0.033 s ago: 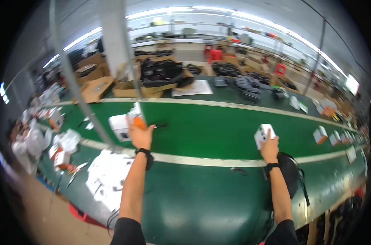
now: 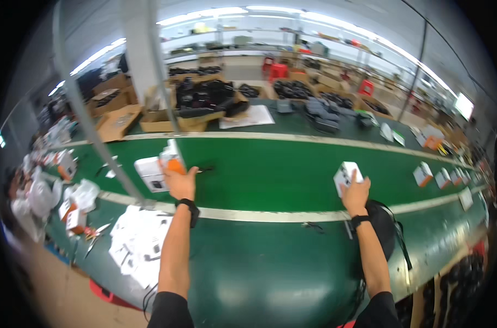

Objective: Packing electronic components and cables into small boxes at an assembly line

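Over the green conveyor belt (image 2: 270, 188), my left hand (image 2: 180, 183) is closed round a small orange-and-white box (image 2: 174, 164). Directly left of it, a white box (image 2: 151, 174) with a dark picture on its side stands on the belt. A thin dark item (image 2: 206, 169) shows just right of my left fingers; its kind is unclear. Further right, my right hand (image 2: 356, 194) grips a white box (image 2: 344, 174) by its near right side. Whether that box rests on the belt or is lifted, I cannot tell.
Printed sheets (image 2: 139, 240) and scissors (image 2: 97, 238) lie on the near bench at left. A metal post (image 2: 90, 115) rises by the belt. A black bag (image 2: 380, 232) sits under my right forearm. Several boxes (image 2: 423, 174) line the belt's right end. Cartons of black goods (image 2: 204, 98) stand beyond.
The whole view has shifted slightly, with the surroundings sitting a little further left in the picture. Both hands keep hold of their boxes.
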Demonstrator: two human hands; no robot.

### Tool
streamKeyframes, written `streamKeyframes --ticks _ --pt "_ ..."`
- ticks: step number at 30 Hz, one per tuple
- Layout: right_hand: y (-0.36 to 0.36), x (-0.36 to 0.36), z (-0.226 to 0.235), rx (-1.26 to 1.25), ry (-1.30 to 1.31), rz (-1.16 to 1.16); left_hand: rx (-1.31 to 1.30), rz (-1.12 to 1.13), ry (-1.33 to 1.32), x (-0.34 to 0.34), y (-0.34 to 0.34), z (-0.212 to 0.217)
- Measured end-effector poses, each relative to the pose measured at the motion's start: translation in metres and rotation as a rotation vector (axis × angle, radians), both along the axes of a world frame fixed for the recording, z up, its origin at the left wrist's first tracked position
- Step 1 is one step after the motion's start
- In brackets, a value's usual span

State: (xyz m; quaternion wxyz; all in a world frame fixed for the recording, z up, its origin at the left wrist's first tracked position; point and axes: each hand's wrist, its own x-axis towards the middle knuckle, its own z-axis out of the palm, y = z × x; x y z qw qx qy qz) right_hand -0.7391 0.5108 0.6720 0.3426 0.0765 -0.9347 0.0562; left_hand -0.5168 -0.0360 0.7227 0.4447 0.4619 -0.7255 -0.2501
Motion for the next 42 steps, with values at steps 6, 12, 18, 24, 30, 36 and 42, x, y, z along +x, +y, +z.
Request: streamKeyframes --ticks 6,12,18,24,30,36,42 --pt "-0.094 0.148 0.049 0.224 -0.503 0.687 -0.231 0.156 0.0 0.026 -0.06 -0.026" --pt "-0.054 0.144 0.023 0.162 -0.588 0.694 -0.128 -0.361 -0.116 0.091 0.097 0.038" --pt "-0.081 0.186 0.071 -0.158 -0.682 0.898 -0.172 -0.484 -0.284 0.282 0.242 0.005" --pt "-0.101 0.299 0.158 -0.651 -0.73 1.272 0.041 -0.369 -0.14 0.327 0.317 0.008" --pt "-0.098 0.382 0.18 -0.59 -0.508 1.427 -0.369 -0.641 -0.125 0.351 0.316 0.003" --pt "-0.101 0.396 0.183 -0.013 -0.159 1.449 -0.559 -0.943 -0.347 0.35 0.286 0.026" --pt "-0.13 0.417 0.162 0.385 -0.117 1.263 -0.439 -0.997 -0.329 0.338 0.3 0.017"
